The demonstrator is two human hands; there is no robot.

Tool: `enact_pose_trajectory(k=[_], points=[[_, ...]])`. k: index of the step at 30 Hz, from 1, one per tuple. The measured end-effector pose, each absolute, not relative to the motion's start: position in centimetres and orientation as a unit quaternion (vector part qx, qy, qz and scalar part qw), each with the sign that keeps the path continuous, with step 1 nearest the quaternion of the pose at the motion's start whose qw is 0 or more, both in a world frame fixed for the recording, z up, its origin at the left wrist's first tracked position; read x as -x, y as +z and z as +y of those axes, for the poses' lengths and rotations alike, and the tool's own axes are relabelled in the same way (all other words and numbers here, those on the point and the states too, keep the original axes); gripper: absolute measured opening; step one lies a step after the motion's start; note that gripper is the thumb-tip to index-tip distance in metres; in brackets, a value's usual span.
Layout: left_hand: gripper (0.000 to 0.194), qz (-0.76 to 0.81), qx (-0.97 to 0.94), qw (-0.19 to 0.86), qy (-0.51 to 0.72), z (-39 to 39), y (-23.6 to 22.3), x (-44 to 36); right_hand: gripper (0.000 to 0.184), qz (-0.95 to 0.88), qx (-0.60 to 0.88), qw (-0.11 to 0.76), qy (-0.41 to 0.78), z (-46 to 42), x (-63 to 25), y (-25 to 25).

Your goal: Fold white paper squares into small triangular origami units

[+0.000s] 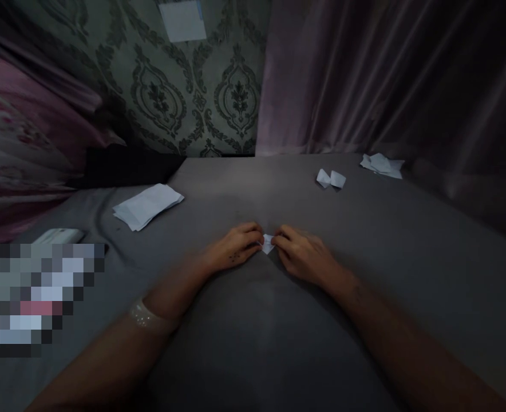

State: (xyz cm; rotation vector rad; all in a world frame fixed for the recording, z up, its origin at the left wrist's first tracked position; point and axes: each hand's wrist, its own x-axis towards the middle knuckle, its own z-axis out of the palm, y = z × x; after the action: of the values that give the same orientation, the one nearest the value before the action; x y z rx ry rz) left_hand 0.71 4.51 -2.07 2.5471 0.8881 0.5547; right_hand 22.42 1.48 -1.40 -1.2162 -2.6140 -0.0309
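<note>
In the middle of the head view, a small folded piece of white paper (267,245) is pinched between my two hands, just over the grey sheet (253,343). My left hand (238,246) closes its fingers on the paper's left side. On the right side, the fingertips of my right hand (302,252) grip it too. Fingers cover both ends of the paper, so only its pointed middle part shows. A pale bracelet (150,317) circles my left wrist.
A stack of white paper sheets (149,205) lies at left. Farther back on the right are a folded paper bow shape (331,179) and a loose paper pile (382,165). Black cloth (128,165) lies at the back left. Pink curtains (321,74) hang behind. A blurred-out object (38,297) sits left.
</note>
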Motion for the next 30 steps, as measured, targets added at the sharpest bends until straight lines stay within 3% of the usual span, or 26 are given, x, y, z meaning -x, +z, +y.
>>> enact_pose_trajectory(k=[7,13,23,30], points=[[0.021,0.327,-0.905,0.202,0.179,4.5,-2.0,-0.2,0.021,-0.891,0.446,0.077,-0.013,1.7,-22.6,-1.1],[0.019,0.382,-0.843,0.295,0.239,4.5,-1.7,0.1,0.022,-0.871,0.463,0.144,0.076,2.2,-23.7,-1.0],[0.027,0.365,-0.640,0.568,0.367,4.3,-1.7,-1.1,0.016,-0.854,0.414,0.242,0.203,3.1,-24.5,-0.3],[0.029,0.362,-0.585,0.614,0.386,4.0,-1.0,-1.5,0.022,-0.729,0.524,0.279,0.342,2.8,-23.6,0.1]])
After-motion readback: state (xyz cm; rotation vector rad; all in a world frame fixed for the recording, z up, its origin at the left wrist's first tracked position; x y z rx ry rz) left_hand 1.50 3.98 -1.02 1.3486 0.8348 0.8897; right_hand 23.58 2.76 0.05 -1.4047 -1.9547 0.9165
